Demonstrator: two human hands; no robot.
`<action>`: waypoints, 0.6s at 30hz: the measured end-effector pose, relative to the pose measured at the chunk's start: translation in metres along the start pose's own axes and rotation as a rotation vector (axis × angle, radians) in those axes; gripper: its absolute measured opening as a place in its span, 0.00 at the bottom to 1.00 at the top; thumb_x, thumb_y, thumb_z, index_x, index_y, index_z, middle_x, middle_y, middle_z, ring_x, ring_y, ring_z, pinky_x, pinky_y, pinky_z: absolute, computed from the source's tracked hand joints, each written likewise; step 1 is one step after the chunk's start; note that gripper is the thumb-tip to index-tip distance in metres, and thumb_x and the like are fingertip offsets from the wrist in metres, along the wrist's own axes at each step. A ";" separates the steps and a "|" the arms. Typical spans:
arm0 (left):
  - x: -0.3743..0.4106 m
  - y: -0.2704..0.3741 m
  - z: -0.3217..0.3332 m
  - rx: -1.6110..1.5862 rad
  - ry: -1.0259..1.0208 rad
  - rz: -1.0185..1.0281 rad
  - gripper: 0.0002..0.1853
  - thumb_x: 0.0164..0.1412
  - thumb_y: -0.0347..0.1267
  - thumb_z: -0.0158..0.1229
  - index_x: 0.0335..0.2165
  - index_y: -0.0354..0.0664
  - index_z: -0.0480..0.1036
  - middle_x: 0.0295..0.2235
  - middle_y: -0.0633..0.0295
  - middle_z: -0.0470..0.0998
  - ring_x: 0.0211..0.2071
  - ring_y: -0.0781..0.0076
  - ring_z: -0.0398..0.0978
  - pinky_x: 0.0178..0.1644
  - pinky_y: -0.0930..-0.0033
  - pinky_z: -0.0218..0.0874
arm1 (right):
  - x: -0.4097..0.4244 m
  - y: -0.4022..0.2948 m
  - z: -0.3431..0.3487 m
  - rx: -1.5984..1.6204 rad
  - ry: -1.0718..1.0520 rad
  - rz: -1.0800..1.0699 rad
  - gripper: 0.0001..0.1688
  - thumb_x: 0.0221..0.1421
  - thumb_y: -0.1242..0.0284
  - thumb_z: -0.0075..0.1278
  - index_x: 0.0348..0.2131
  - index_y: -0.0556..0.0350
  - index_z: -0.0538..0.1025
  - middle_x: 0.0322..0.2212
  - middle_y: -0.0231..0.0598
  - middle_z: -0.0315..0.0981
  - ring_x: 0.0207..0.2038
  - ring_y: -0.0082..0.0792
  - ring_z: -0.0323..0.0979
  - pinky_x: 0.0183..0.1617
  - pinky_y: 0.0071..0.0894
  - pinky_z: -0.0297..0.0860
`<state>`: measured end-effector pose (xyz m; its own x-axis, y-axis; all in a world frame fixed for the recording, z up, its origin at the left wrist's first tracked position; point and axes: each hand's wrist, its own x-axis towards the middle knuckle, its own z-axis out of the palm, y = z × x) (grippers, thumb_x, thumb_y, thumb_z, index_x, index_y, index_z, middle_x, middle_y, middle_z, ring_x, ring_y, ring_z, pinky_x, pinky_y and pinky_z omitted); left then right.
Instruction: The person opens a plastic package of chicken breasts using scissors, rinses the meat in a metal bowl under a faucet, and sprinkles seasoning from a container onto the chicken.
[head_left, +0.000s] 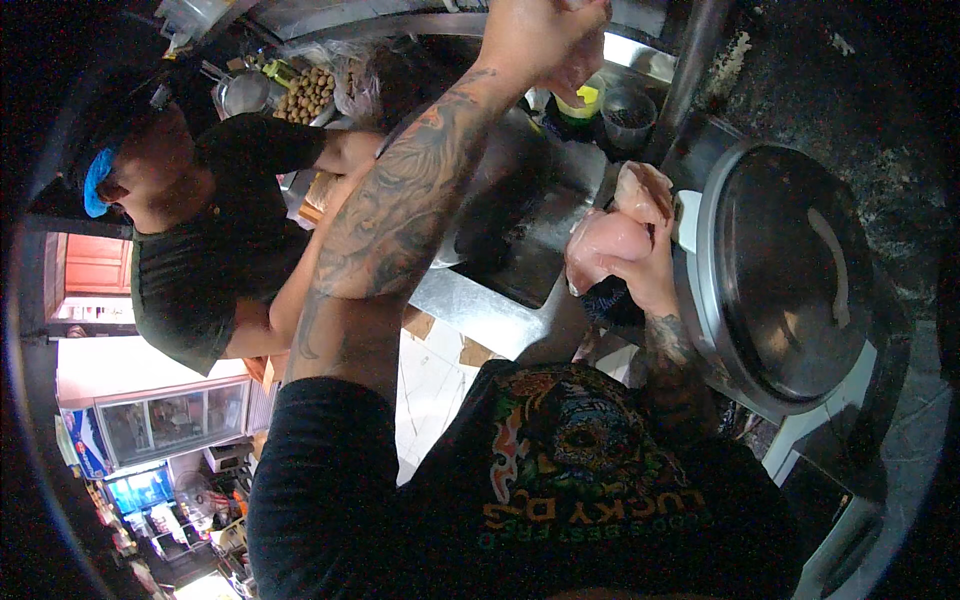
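My right hand (646, 266) grips a piece of raw chicken (609, 236), pale pink and wet, with a skin-like flap (643, 189) standing up above my fingers. It is held over the near right side of a stainless steel basin (480, 311). My tattooed left arm reaches far forward across the view. At its end, my left hand (551, 41) is partly cut off by the top edge, its fingers bent downward; whether it holds something is not clear. Just below those fingers stands a container with bright yellow on it (585, 103), beside a clear plastic tub (628, 118) with dark contents.
A large lidded metal pot (795, 277) stands close to my right forearm. At left, a co-worker in a dark shirt (217, 225) leans in, arms partly behind mine. Small round brown items (306, 96) are heaped beyond. A metal pipe (694, 67) rises at the back right.
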<state>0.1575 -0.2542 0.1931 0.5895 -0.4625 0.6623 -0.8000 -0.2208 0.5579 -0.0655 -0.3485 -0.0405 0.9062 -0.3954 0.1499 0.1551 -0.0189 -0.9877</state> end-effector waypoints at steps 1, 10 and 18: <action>0.000 0.000 0.000 -0.016 -0.002 -0.017 0.17 0.54 0.33 0.66 0.31 0.30 0.69 0.24 0.49 0.76 0.27 0.61 0.76 0.34 0.62 0.67 | 0.000 -0.001 0.000 -0.014 0.001 0.002 0.67 0.28 0.78 0.72 0.63 0.52 0.49 0.59 0.42 0.56 0.62 0.40 0.57 0.66 0.42 0.57; 0.002 0.005 -0.004 0.017 0.017 -0.008 0.18 0.54 0.33 0.67 0.33 0.29 0.69 0.25 0.47 0.76 0.29 0.58 0.78 0.36 0.61 0.68 | 0.004 0.002 0.003 0.060 -0.012 0.006 0.68 0.28 0.76 0.73 0.64 0.54 0.49 0.59 0.42 0.55 0.62 0.40 0.57 0.66 0.42 0.57; 0.004 0.006 -0.007 -0.023 -0.045 -0.089 0.18 0.53 0.34 0.67 0.34 0.29 0.70 0.26 0.46 0.76 0.30 0.57 0.79 0.37 0.61 0.68 | 0.003 -0.003 -0.001 -0.105 0.013 -0.040 0.68 0.28 0.74 0.74 0.64 0.56 0.50 0.59 0.42 0.56 0.62 0.39 0.56 0.67 0.40 0.56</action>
<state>0.1556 -0.2511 0.2028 0.6521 -0.4803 0.5866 -0.7415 -0.2430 0.6253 -0.0633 -0.3508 -0.0373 0.8947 -0.4046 0.1891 0.1480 -0.1309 -0.9803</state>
